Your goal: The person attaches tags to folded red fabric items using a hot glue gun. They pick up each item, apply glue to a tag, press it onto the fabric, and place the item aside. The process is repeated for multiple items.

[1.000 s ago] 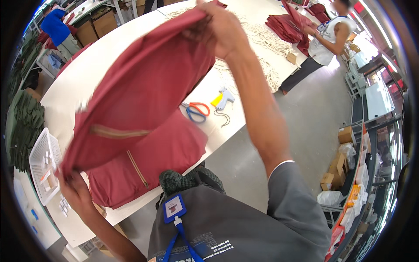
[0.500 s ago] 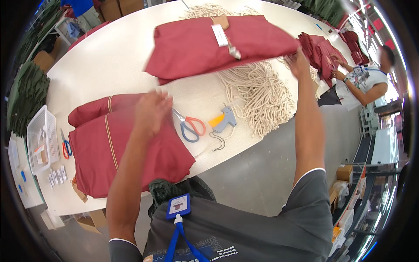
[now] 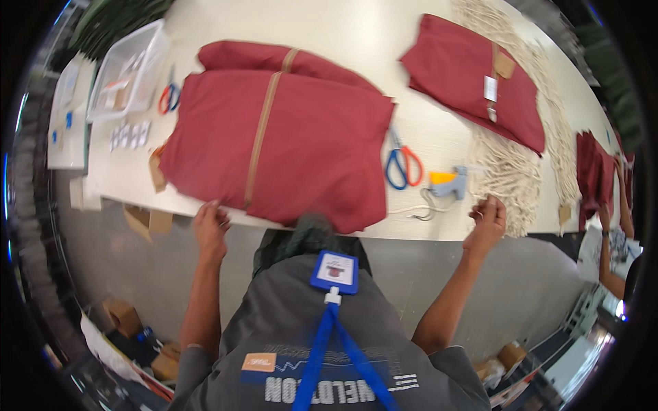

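Note:
A large dark red folded garment [image 3: 315, 130] with a tan stripe lies on the table before me, another folded part behind it. My left hand [image 3: 212, 226] is at its near left edge, fingers loosely bent and apart, gripping nothing visible. Above the table's front edge, my right hand [image 3: 488, 220] holds nothing I can see; its fingers are half curled, beside a bundle of cream cords [image 3: 510, 181]. A tagging gun [image 3: 449, 183], grey with a yellow part, and blue-and-orange scissors [image 3: 403, 166] lie between garment and cords. Farther right rests a folded red garment [image 3: 473, 82] with tags.
At the left stand a white plastic basket [image 3: 147, 82], a second pair of scissors [image 3: 169, 98] and small white pieces [image 3: 130, 135]. Dark green fabric [image 3: 113, 27] is piled behind. At the far right a co-worker's hand [image 3: 604, 218] is by red fabric [image 3: 593, 175].
The tagged garment has been let go and lies on the cords at the right. Both my hands have drawn back to the table's front edge. The view has shifted left.

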Available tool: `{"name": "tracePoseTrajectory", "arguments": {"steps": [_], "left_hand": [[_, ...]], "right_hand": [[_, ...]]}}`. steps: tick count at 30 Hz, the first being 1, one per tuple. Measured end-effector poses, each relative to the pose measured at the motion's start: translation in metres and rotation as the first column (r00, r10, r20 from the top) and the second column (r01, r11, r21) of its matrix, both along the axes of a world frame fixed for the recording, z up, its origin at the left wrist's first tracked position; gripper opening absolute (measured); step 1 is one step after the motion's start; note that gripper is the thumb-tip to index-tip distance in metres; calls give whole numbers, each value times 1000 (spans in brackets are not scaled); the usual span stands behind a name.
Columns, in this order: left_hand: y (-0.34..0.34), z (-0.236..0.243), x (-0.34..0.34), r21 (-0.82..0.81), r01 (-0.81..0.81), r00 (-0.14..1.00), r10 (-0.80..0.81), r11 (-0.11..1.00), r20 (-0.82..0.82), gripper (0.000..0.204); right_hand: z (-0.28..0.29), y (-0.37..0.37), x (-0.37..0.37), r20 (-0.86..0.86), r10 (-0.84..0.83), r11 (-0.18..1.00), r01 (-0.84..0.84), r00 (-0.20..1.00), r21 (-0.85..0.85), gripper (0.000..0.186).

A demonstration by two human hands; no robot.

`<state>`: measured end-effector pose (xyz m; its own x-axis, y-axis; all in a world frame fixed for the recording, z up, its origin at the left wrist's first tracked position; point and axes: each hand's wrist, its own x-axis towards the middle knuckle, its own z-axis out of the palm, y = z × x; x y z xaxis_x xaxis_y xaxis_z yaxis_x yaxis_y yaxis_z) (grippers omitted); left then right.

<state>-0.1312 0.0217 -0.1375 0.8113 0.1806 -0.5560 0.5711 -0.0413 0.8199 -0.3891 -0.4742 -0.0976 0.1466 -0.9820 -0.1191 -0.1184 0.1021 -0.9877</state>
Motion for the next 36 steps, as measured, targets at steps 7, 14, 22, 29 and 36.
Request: {"name": "tracePoseTrajectory", "arguments": {"steps": [7, 14, 22, 29, 36], "left_hand": [[6, -19, 16, -218, -50, 949, -22, 975, -314, 28], [20, -12, 41, -387, 174, 922, -288, 905, -258, 23], [30, -10, 81, -477, 441, 860, -510, 760, -19, 19], [161, -29, 204, 327, -66, 912, -77, 943, 404, 33], [194, -55, 232, 932, 190, 852, -523, 308, -1, 78]], "right_hand": [[-6, 215, 158, -329, 803, 462, -868, 496, -182, 14], [-27, 337, 220, -707, 687, 194, -980, 168, -44, 42], [-36, 366, 232, -772, 591, 272, -959, 233, -81, 38], [-33, 383, 242, -764, 600, 379, -925, 238, 9, 38], [-36, 369, 235, -596, 755, 417, -902, 273, 114, 23]]}}
